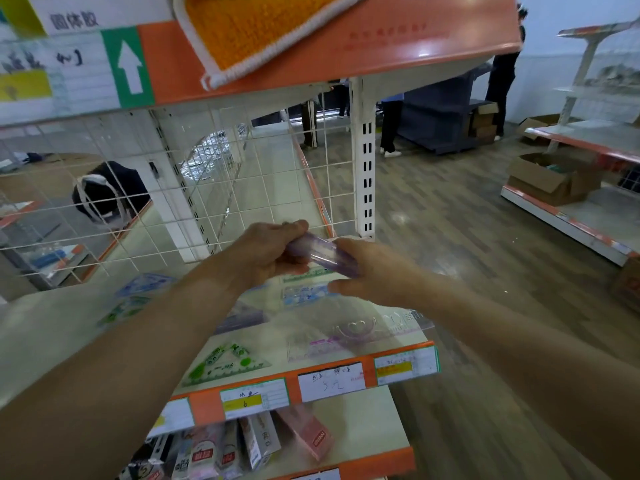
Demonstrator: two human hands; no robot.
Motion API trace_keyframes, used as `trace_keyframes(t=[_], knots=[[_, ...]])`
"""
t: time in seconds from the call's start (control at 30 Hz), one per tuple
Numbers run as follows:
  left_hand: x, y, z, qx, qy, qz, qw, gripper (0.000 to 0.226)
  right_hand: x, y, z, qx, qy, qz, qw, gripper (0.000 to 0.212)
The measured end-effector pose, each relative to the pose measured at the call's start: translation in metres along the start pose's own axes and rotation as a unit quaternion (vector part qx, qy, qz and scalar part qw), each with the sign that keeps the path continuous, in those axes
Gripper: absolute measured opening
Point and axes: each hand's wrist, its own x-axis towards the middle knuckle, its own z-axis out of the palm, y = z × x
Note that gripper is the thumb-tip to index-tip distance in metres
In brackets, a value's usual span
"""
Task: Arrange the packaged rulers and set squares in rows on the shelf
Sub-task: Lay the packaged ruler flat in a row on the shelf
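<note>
While both hands meet over the middle of the shelf, the left hand curls its fingers round the upper end of a purple ruler pack and the right hand grips the lower end. The pack is tilted, held off the shelf. Green set square lies flat near the front edge; clear protractor pack at the front right corner; blue pack behind it.

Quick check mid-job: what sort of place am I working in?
Most likely a stationery shop being stocked: a metal retail shelf with an orange edge, handwritten price tags along it, a packaged green set square lying on it, and an open cardboard box nearby.
</note>
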Motion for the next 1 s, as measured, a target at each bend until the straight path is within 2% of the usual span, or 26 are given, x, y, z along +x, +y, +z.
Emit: trace_keyframes(t=[0.07,0.1,0.13,0.2,0.27,0.3,0.33,0.4,0.57,0.63,0.77,0.83,0.9,1.0], knots=[[0.002,-0.014,0.001,-0.071,-0.007,-0.072,0.995,0.021,0.003,0.000,0.001,-0.071,-0.021,0.002,0.997,0.023],[0.004,-0.020,0.000,-0.069,-0.012,-0.094,0.993,0.021,0.005,0.002,0.000,-0.078,-0.046,0.005,0.996,0.018],[0.004,-0.024,-0.003,-0.029,-0.015,-0.097,0.995,0.024,0.007,0.004,-0.001,-0.074,-0.077,0.012,0.994,0.013],[0.008,-0.027,-0.011,0.169,-0.011,-0.023,0.985,0.036,0.010,0.009,-0.006,-0.054,-0.140,0.030,0.988,0.005],[0.007,-0.025,-0.015,0.368,-0.045,0.104,0.923,0.045,0.011,0.014,-0.009,-0.045,-0.180,0.036,0.982,0.004],[0.006,-0.022,-0.014,0.429,-0.083,0.135,0.889,0.048,0.012,0.016,-0.010,-0.046,-0.194,0.037,0.979,0.007],[0.006,-0.021,-0.013,0.473,-0.120,0.141,0.861,0.051,0.013,0.017,-0.010,-0.047,-0.207,0.038,0.977,0.013],[0.009,-0.020,-0.008,0.523,-0.156,0.130,0.828,0.057,0.015,0.018,-0.010,-0.046,-0.223,0.042,0.973,0.022],[0.020,-0.026,-0.009,0.612,-0.164,0.141,0.761,0.051,0.016,0.017,-0.009,-0.040,-0.240,0.030,0.970,0.020],[0.022,-0.029,-0.009,0.615,-0.174,0.139,0.757,0.048,0.016,0.017,-0.007,-0.040,-0.241,0.026,0.969,0.021],[0.022,-0.039,-0.010,0.587,-0.167,0.121,0.783,0.052,0.016,0.024,-0.005,-0.045,-0.235,0.029,0.971,0.030],[0.022,-0.044,-0.012,0.580,-0.172,0.110,0.789,0.048,0.016,0.029,-0.004,-0.056,-0.231,0.021,0.971,0.022],[0.022,-0.049,-0.012,0.583,-0.180,0.110,0.785,0.041,0.016,0.032,0.000,-0.080,-0.228,0.014,0.970,0.009],[0.020,-0.051,-0.010,0.611,-0.164,0.109,0.767,0.045,0.017,0.032,0.008,-0.113,-0.230,0.017,0.967,0.021]])
